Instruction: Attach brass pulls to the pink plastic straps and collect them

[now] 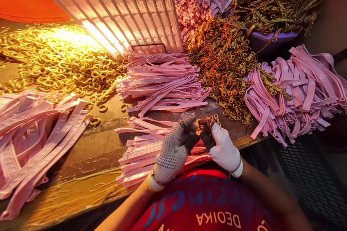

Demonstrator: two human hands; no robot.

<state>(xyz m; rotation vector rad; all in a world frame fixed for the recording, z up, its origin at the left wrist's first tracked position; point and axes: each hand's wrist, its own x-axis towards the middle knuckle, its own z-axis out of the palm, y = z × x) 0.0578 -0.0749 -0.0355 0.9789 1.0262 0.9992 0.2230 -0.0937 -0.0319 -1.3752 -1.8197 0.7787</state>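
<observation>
My left hand (173, 151), in a grey dotted glove with dark fingertips, is closed in a pinch above a bundle of pink straps (143, 160). Close to its right, my right hand (224, 147) wears a white glove with dark fingertips, and its fingers are also pressed together. A small gold metal piece (200, 127) shows between the two sets of fingertips. Whether it is held or lies behind them I cannot tell. Just beyond the right fingertips are a few gold rings (216, 117). A larger stack of pink straps (162, 81) lies farther back.
Gold rings (67, 61) are heaped at left under bright light, near a ribbed white panel (130, 7). Pink straps (40, 133) lie front left, more pink straps (298, 90) at right. Gold hardware (225, 65) is piled beside a purple basin (271, 39). The wooden table (105, 144) has a worn front edge.
</observation>
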